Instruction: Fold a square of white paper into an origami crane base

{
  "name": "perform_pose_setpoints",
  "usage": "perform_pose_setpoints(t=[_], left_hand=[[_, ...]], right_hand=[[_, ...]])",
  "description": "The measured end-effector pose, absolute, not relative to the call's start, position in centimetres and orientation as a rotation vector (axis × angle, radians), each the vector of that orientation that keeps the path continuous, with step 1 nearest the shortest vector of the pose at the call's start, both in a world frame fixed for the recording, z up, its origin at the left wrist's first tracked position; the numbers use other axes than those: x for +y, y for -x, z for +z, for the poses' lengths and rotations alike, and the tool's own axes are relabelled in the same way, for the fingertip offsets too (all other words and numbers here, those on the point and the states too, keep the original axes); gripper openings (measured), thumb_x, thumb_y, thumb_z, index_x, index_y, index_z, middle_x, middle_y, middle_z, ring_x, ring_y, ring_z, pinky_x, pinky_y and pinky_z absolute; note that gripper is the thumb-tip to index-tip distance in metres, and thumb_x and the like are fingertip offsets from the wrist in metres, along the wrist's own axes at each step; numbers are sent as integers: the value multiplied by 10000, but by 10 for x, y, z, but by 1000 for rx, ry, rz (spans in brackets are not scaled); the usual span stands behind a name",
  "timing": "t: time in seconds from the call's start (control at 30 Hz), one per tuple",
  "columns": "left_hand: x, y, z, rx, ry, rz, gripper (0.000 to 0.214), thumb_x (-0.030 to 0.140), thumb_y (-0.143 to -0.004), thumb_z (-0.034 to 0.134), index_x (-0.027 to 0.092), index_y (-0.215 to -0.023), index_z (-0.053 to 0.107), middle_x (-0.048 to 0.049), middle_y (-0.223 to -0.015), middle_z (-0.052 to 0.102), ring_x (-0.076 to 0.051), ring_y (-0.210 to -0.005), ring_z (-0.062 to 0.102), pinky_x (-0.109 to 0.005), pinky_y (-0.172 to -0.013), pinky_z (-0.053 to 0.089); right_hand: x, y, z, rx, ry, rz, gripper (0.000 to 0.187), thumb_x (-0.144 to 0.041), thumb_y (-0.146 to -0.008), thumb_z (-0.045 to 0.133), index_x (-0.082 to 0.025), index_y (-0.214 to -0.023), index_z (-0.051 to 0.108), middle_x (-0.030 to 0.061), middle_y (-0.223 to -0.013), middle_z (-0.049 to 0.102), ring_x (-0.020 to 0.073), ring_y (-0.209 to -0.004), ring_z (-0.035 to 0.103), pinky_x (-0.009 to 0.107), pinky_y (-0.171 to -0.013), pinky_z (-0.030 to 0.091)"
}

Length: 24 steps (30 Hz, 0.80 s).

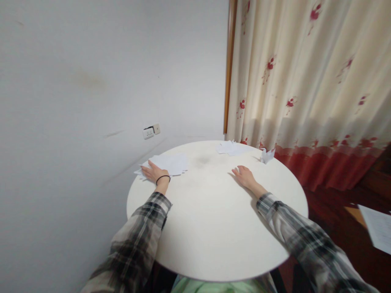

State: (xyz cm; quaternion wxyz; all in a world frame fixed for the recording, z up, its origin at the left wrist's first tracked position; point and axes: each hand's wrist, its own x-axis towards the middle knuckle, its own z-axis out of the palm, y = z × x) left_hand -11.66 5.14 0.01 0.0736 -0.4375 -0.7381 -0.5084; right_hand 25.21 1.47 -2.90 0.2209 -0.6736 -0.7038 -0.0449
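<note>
My left hand lies on a loose pile of white paper sheets at the left of the table, fingers stretched out over their edge. A dark band circles that wrist. My right hand rests on the right part of the white round table, palm down, its fingers loosely bent and holding nothing that I can see. Beyond it, near the far right rim, stands a folded white paper shape with pointed tips. More white paper lies flat at the far edge.
A pale wall with a socket borders the table's left and back. To the right hangs a cream curtain with red flowers and a red hem. A printed sheet lies at the lower right, beyond the table.
</note>
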Motion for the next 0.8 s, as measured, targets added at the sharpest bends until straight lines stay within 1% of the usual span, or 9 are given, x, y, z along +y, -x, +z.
perform_pose_setpoints(t=[0.07,0.1,0.2,0.3,0.37,0.47,0.57,0.7,0.8], left_hand=[[46,110,4,-2231,1174,-1472,769,51,-649,557,118,-1328,201,-244,-1422,23,-359,-1310,50,-579,-1003,154],[44,107,7,-2212,1172,-1443,766,54,-650,555,137,-1329,210,-223,-1429,20,-348,-1314,45,-565,-1007,164],[41,95,12,-2083,1417,-1304,713,108,-703,522,143,-1342,207,-182,-1438,68,-308,-1321,70,-502,-1026,193],[43,83,13,-1924,1743,-1097,655,245,-784,464,135,-1362,177,-143,-1442,117,-268,-1324,94,-447,-1038,205],[46,77,9,-1870,1901,-928,610,336,-829,394,147,-1368,179,-114,-1448,120,-253,-1327,87,-442,-1040,196],[52,74,0,-2006,2111,-551,570,440,-850,315,175,-1351,258,-93,-1443,162,-259,-1321,123,-466,-1033,189],[57,77,-8,-2136,2247,-220,564,489,-852,256,195,-1329,318,-77,-1430,214,-260,-1312,166,-474,-1028,188],[61,80,-14,-2125,2233,-223,544,486,-854,246,219,-1320,334,-66,-1424,234,-249,-1310,177,-475,-1028,183],[62,80,-15,-2119,2227,-316,507,460,-851,299,217,-1286,389,-88,-1403,280,-257,-1299,211,-484,-1018,193]], right_hand=[[15,-252,-29,-1939,1870,-130,445,-464,-873,306,-131,-1081,514,135,-1136,554,212,-1065,489,315,-897,352],[16,-251,-29,-1935,1873,-135,436,-462,-873,308,-142,-1089,511,131,-1147,549,210,-1072,484,319,-896,351],[18,-251,-29,-1910,1876,-160,415,-447,-862,341,-159,-1116,498,125,-1169,534,210,-1088,469,334,-898,343],[19,-252,-27,-1839,1868,-195,402,-407,-843,385,-130,-1106,507,141,-1154,534,220,-1061,477,341,-900,338],[20,-254,-24,-1771,1840,-226,383,-367,-833,399,-110,-1094,513,150,-1149,528,223,-1048,476,339,-901,336],[20,-265,-18,-1639,1785,-296,357,-291,-812,415,-88,-1092,504,159,-1155,507,232,-1067,445,342,-904,328],[20,-285,-13,-1466,1770,-417,359,-226,-777,426,-61,-1090,488,180,-1145,489,251,-1064,420,369,-913,305],[17,-314,-12,-1265,1811,-552,411,-212,-747,439,-52,-1125,461,216,-1234,396,305,-1125,339,446,-932,246],[17,-328,-14,-1209,1959,-446,419,-280,-760,431,-84,-1124,497,206,-1302,317,332,-1170,287,455,-943,217]])
